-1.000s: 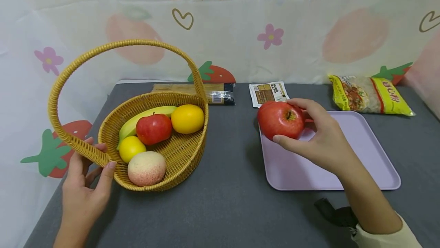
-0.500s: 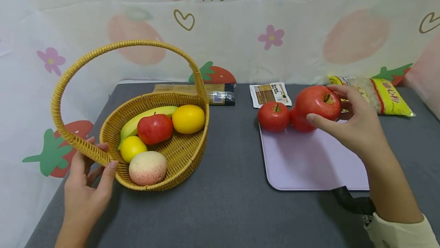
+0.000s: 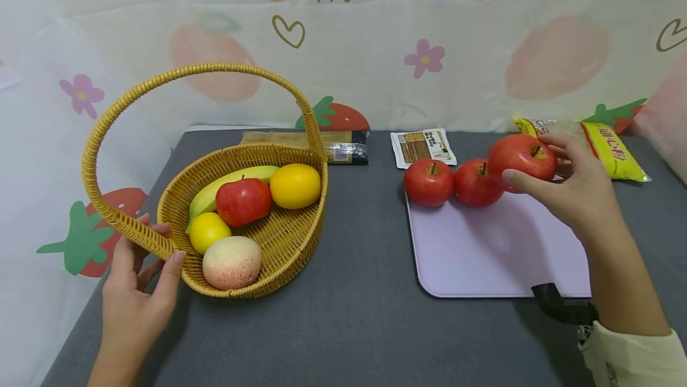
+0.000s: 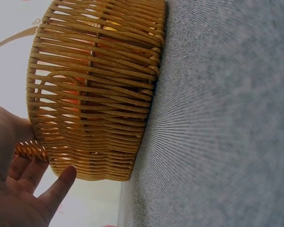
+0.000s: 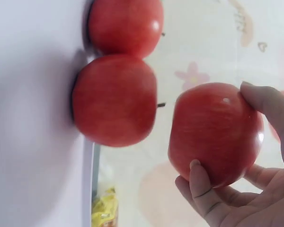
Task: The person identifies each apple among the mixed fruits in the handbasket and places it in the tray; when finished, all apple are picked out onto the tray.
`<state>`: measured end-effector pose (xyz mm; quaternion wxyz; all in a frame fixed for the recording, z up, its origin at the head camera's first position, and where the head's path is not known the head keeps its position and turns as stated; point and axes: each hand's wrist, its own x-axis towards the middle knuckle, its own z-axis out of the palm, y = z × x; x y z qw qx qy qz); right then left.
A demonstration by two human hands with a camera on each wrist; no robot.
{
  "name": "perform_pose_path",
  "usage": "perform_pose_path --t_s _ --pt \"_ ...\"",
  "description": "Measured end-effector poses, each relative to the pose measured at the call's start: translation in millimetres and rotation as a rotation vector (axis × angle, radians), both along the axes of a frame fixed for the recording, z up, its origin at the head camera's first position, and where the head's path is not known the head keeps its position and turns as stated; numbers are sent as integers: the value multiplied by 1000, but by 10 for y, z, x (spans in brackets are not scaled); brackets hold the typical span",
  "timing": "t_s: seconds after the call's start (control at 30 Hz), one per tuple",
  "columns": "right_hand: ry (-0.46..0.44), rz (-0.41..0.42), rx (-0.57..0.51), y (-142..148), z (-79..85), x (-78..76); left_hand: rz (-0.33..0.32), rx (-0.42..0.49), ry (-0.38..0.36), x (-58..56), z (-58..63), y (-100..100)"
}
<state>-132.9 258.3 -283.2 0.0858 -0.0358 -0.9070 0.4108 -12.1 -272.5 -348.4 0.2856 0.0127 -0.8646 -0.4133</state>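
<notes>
My right hand (image 3: 576,184) holds a red apple (image 3: 522,157) between thumb and fingers, raised over the back of the lilac tray (image 3: 499,262). Two more red apples sit side by side at the tray's back left: the left apple (image 3: 428,182) and the middle apple (image 3: 477,183). In the right wrist view the held apple (image 5: 215,135) is apart from the middle apple (image 5: 116,100). My left hand (image 3: 136,291) grips the base of the handle on the wicker basket (image 3: 292,256). Inside lie a banana (image 3: 206,199), an apple (image 3: 243,202), a lemon (image 3: 209,233), a yellow-orange fruit (image 3: 295,186) and a peach (image 3: 232,263).
Along the back lie a long brown package (image 3: 300,138), a small white packet (image 3: 424,147) and a yellow food bag (image 3: 614,151), partly behind my right hand. The grey table (image 3: 359,315) ends at a printed cloth backdrop (image 3: 456,29).
My right hand has carried its apple up and to the right, uncovering the two apples on the tray. My left hand stays on the basket handle.
</notes>
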Motion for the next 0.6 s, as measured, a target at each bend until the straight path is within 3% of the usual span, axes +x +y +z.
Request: perform_pose_path --t_s 0.33,0.6 --pt "-83 -85 -23 183 -77 -62 2 2 -11 3 10 8" --pt "-116 -96 -24 266 -107 -85 18 -2 -24 1 10 5"
